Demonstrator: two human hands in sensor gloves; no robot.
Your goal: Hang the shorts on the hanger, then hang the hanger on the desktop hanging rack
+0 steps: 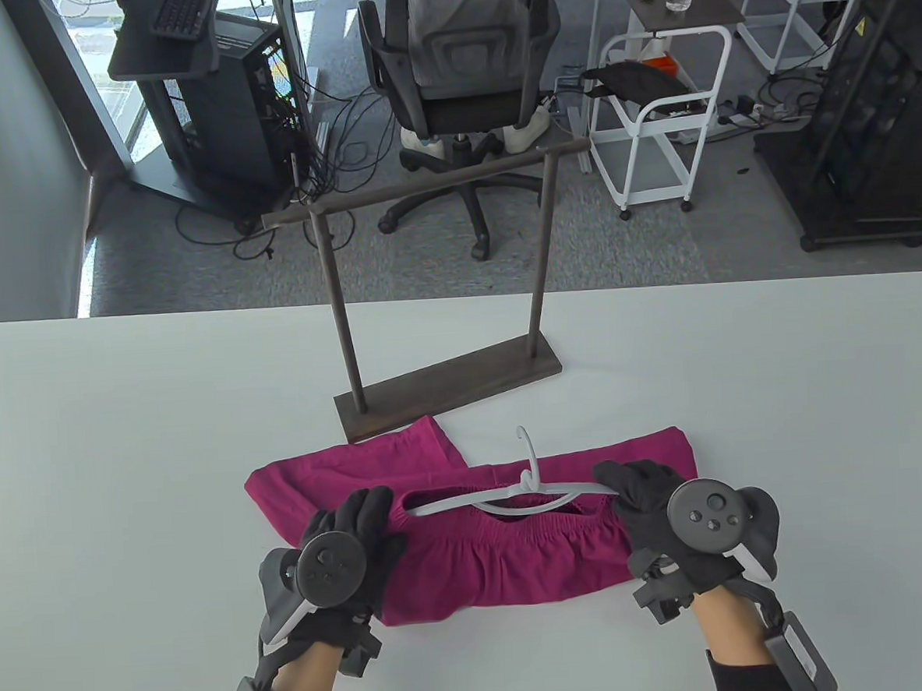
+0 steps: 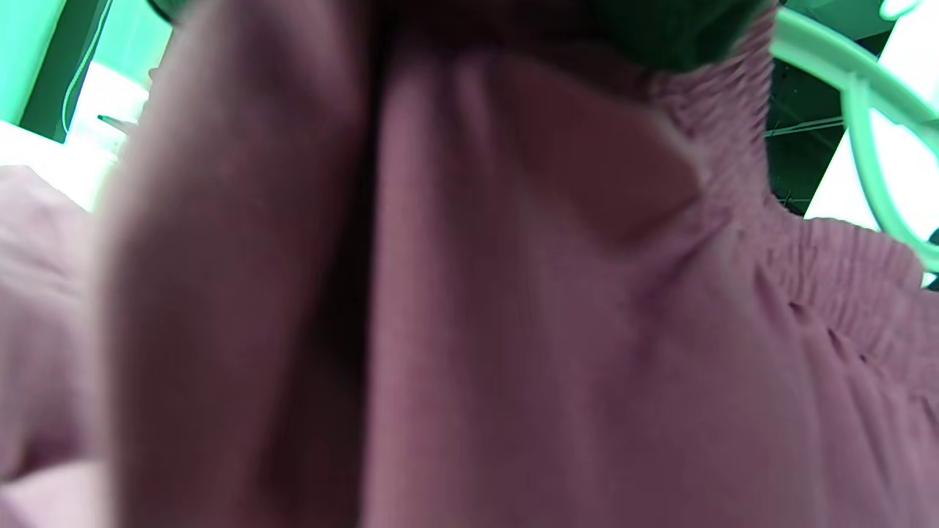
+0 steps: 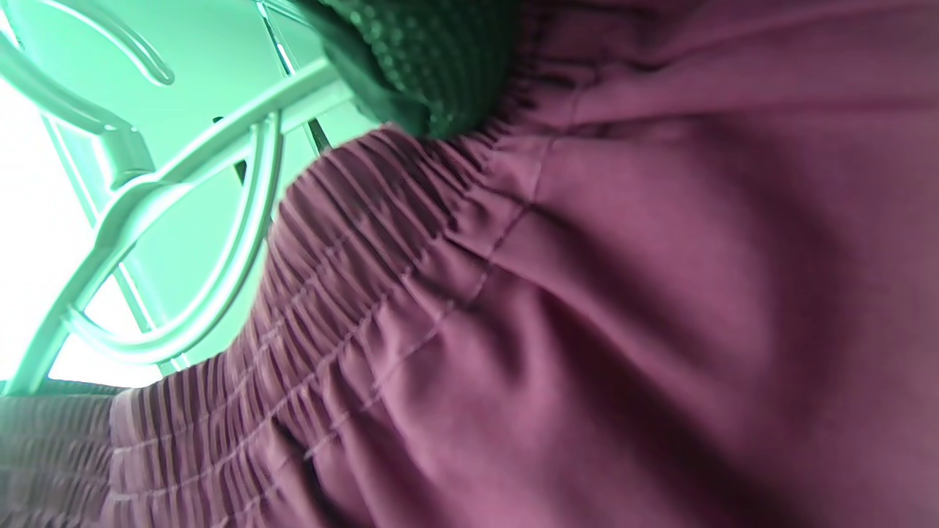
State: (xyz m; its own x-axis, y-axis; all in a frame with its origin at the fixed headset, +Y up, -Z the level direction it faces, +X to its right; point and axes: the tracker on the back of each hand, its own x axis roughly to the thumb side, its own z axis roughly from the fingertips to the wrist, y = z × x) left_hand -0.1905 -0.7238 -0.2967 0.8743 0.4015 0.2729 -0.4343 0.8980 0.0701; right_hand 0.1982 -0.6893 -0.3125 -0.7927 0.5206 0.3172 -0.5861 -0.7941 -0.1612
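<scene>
Magenta shorts lie flat on the white table, waistband towards the rack. A white plastic hanger sits in the waistband opening, its hook pointing at the rack and both arm ends tucked under the fabric. My left hand grips the left end of the waistband, my right hand the right end. Up close in the left wrist view are the shorts and the hanger. The right wrist view has a gloved finger on the gathered waistband beside the hanger.
The dark wooden hanging rack stands just behind the shorts; its bar carries nothing. Beyond the table's far edge are an office chair, a computer tower and white trolleys.
</scene>
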